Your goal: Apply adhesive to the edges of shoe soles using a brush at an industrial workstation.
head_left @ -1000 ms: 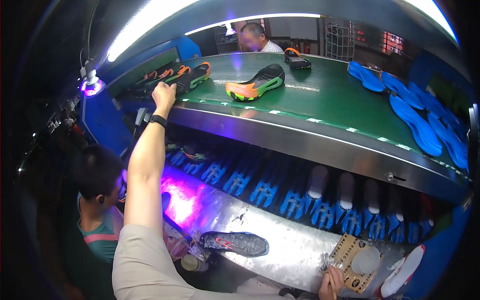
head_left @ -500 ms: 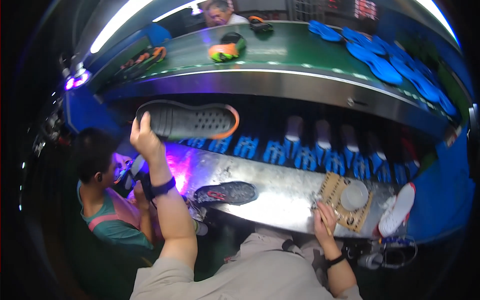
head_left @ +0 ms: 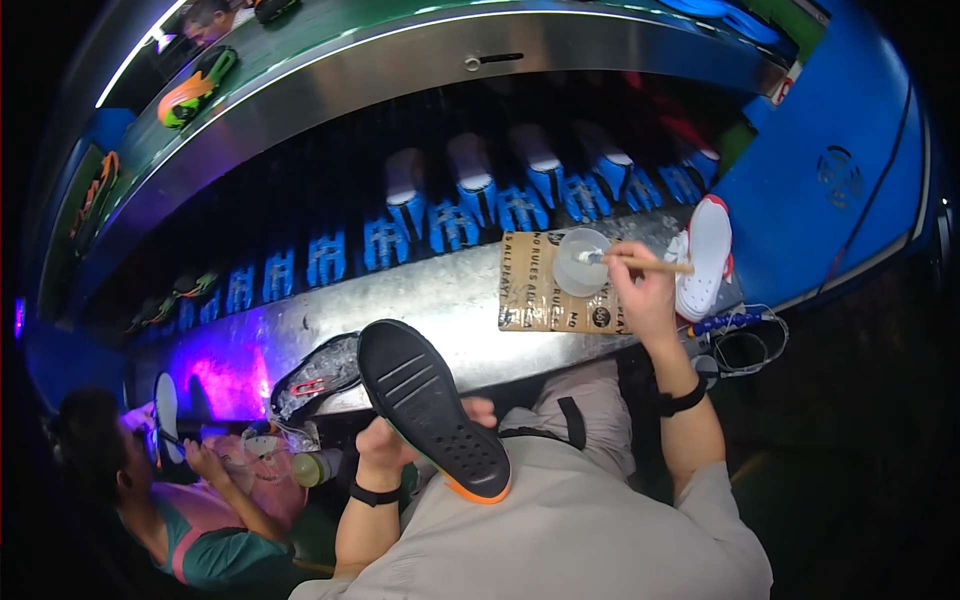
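My left hand [head_left: 385, 445] is closed around the edge of a black shoe sole [head_left: 428, 400] with an orange end, tilted in front of my body. At the right, my right hand [head_left: 643, 295] pinches the wooden handle of a brush [head_left: 655, 266]. The brush's pale tip is at a translucent white bowl [head_left: 572, 262], which stands on a brown printed cardboard sheet [head_left: 525, 295]. Left of the sole, a dark shoe upper [head_left: 325, 372] with red trim lies on the metal bench [head_left: 440, 335]. Past my right hand leans a white shoe with red trim [head_left: 708, 258].
Blue clamps [head_left: 385, 245] line the back of the bench, several below dark, pale-ended shapes. Above runs a green conveyor [head_left: 330, 30] carrying orange-green shoe parts [head_left: 195, 88]. A co-worker [head_left: 225, 480] sits at left, holding a sole. Cables [head_left: 750, 345] hang at right.
My left hand has brought the sole down and toward my body, turning it lengthwise. My right hand has moved the brush to the bowl. The view has swung right.
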Demonstrator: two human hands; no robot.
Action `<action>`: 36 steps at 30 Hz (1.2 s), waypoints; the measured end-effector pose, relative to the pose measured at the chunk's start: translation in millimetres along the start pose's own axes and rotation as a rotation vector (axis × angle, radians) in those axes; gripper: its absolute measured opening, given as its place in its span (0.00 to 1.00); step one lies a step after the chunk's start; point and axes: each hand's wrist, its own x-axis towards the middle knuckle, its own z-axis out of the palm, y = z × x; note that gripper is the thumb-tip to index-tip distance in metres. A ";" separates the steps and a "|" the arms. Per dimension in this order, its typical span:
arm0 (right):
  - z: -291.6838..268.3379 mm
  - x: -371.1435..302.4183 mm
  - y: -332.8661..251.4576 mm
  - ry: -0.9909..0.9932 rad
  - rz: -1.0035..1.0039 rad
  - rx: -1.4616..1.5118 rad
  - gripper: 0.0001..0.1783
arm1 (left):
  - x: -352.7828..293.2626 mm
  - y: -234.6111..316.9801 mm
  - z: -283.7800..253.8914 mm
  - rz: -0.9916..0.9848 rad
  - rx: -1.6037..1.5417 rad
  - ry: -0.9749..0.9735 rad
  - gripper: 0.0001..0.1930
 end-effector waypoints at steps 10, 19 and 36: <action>2.5 22.5 8.6 -0.148 0.082 -0.310 0.10 | -15.1 3.7 -10.7 -0.104 0.448 0.067 0.47; 3.5 4.8 -11.0 -0.045 0.001 -0.194 0.07 | -3.7 18.8 -22.3 0.155 0.493 0.250 0.41; 42.3 -41.8 -76.9 -0.725 -0.341 0.289 0.07 | 2.4 36.2 3.0 0.118 1.026 0.223 0.38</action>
